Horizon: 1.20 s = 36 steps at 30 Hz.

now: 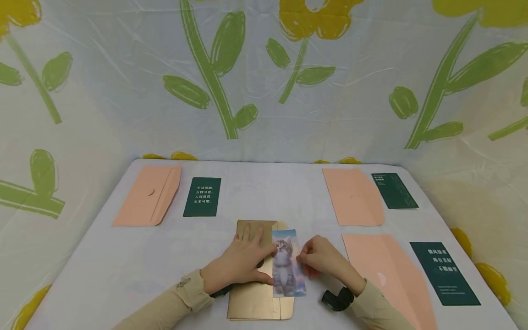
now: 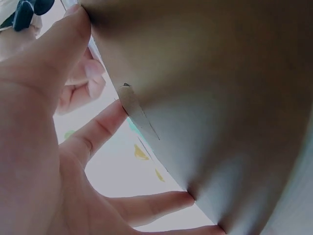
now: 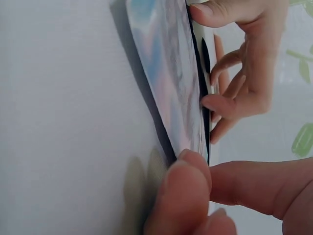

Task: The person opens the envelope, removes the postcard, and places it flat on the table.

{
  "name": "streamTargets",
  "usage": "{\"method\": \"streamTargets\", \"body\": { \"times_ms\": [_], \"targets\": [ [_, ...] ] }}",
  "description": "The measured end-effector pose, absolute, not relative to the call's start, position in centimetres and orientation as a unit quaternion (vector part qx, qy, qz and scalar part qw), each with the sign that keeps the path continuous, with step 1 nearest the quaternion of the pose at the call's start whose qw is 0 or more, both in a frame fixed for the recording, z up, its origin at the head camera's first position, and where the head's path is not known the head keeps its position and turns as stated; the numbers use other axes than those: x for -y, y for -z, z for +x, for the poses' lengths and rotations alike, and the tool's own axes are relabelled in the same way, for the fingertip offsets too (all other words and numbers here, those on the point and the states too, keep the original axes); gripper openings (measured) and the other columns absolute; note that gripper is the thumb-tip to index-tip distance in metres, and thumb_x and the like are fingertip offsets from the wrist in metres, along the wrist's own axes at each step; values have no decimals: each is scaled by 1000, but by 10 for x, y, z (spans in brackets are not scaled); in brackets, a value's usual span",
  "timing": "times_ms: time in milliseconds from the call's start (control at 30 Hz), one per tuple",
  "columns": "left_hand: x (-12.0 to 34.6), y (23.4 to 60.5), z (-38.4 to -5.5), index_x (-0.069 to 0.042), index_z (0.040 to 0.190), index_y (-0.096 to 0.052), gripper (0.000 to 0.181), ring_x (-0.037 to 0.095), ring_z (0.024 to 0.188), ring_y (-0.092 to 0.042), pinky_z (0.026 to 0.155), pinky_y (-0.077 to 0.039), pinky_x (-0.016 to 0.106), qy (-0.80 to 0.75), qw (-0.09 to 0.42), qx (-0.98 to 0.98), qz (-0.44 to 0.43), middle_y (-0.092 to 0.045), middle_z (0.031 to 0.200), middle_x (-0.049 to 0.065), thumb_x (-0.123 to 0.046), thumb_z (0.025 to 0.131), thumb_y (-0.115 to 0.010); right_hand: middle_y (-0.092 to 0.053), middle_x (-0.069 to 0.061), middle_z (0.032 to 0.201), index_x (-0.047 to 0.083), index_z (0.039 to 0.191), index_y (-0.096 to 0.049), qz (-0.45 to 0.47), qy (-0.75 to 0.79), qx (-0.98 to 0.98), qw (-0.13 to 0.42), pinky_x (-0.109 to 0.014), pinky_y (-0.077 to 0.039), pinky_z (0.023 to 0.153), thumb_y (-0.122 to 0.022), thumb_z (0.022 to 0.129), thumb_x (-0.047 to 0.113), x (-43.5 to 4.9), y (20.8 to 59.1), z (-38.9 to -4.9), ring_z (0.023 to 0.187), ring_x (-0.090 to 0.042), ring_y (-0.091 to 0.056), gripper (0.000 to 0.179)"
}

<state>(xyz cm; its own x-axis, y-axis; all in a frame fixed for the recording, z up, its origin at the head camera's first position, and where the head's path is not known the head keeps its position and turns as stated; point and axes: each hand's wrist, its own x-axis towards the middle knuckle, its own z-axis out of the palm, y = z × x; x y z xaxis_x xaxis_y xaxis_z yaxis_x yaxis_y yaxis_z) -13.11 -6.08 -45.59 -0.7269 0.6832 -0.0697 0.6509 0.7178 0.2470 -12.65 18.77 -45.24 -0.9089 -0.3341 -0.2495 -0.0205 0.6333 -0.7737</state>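
Note:
A gold envelope [image 1: 251,300] lies at the near middle of the table, its flap side to the right; a second gold edge shows beneath it. My left hand [image 1: 245,261] rests spread over it, fingers fairly straight and fingertips on the gold surface [image 2: 205,98]. The picture card of a grey kitten [image 1: 284,270] overlaps the envelope's right part. Its right edge is pinched between thumb and forefinger of my right hand [image 1: 323,259]. In the right wrist view the card [image 3: 166,73] slopes up from the cloth, with left thumb and a fingertip near its far edge.
A peach envelope [image 1: 144,197] and a green card [image 1: 202,197] lie at the back left. Two peach envelopes, one far [image 1: 352,197] and one near [image 1: 383,270], lie at the right, beside a far green card [image 1: 393,190] and a near one [image 1: 445,275]. A flower-print curtain [image 1: 330,114] surrounds the table.

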Motion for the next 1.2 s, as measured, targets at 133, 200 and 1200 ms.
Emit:
{"method": "streamTargets", "body": {
  "times_ms": [133, 200, 1200],
  "targets": [
    [64, 454, -130, -29, 115, -53, 57, 66, 132, -25, 86, -44, 72, -111, 79, -922, 361, -32, 150, 29, -69, 77, -69, -58, -3, 48, 4, 63, -62, -95, 413, -888, 180, -29, -47, 41, -67, 87, 7, -196, 451, -121, 38, -15, -56, 25],
    [65, 454, -130, -29, 114, -52, 56, 66, 133, -24, 87, -43, 72, -116, 83, -922, 361, -32, 150, 29, -68, 77, -69, -58, -3, 48, 4, 63, -62, -90, 411, -889, 178, -30, -47, 41, -68, 87, 7, -200, 450, -119, 38, -15, -56, 25],
    [78, 450, -111, -22, 144, -46, 73, 60, 136, -27, 102, -32, 69, -95, 53, -923, 370, -32, 153, 29, -63, 86, -65, -57, -1, 61, 6, 81, -64, -64, 317, -937, 136, -31, -46, 49, -73, 89, 17, -263, 429, -110, 51, -17, -54, 16]
  ]
}}
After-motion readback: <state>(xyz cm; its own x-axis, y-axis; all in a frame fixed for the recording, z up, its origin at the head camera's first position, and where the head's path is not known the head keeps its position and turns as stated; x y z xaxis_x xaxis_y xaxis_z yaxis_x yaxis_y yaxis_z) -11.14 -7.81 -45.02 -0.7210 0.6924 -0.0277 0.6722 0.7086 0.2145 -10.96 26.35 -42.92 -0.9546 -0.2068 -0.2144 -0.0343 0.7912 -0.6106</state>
